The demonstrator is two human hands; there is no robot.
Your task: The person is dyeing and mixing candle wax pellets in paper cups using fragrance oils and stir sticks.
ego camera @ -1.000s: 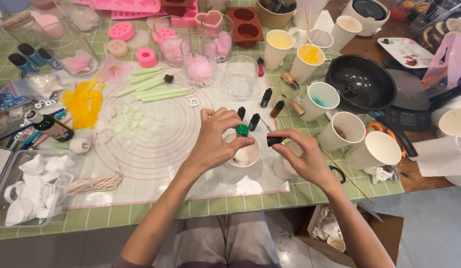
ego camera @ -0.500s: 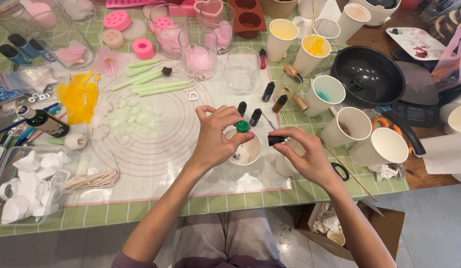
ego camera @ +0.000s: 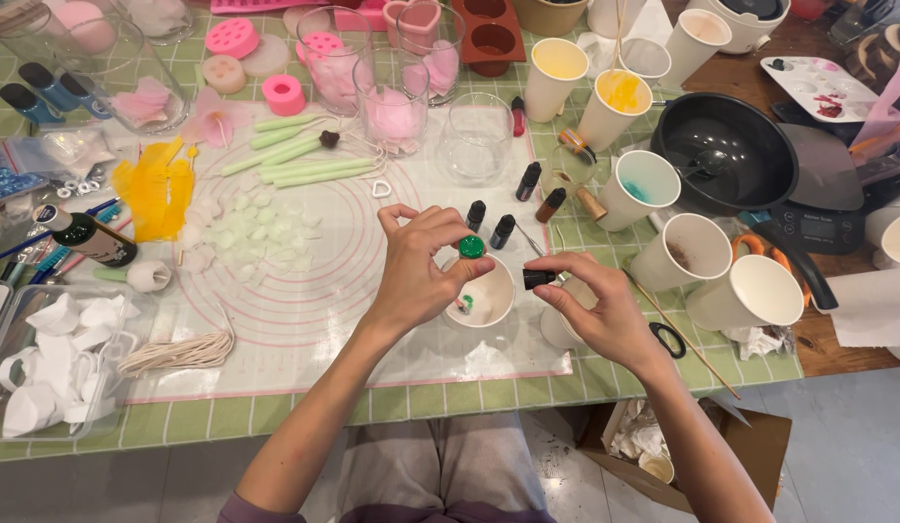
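We held the green bottle point(ego camera: 471, 247) tipped over the white cup point(ego camera: 481, 295), its base pinched between the thumb and fingertips of our left hand point(ego camera: 416, 271), so that whatever left it would fall inside the cup; a green spot already showed on the cup's inner wall. Our right hand point(ego camera: 597, 312) sat just beside the cup with thumb and forefinger closed on a small black cap point(ego camera: 538, 279), held out of the way yet near enough to go back on; the other fingers curled loosely over a second cup, mostly hidden under the palm. Both hands hovered over the round-marked mat point(ego camera: 305, 291), which kept spills off the green checked cloth point(ego camera: 276, 421). Just behind the cup stood three dark dropper bottles point(ego camera: 502, 230), near enough to be knocked by a careless wrist. To the right, paper cups point(ego camera: 692, 254) crowded close, a thin stick point(ego camera: 678, 334) lay slanting beside our right hand, and scissors point(ego camera: 668, 339) lay partly under it. Further back sat a black pan point(ego camera: 726, 155) and empty glasses point(ego camera: 477, 140). To the left lay wax petals point(ego camera: 251, 228), green stems point(ego camera: 300, 165), a coil of wick point(ego camera: 179, 351), and a tray of white pieces point(ego camera: 58, 368), well apart from our work.
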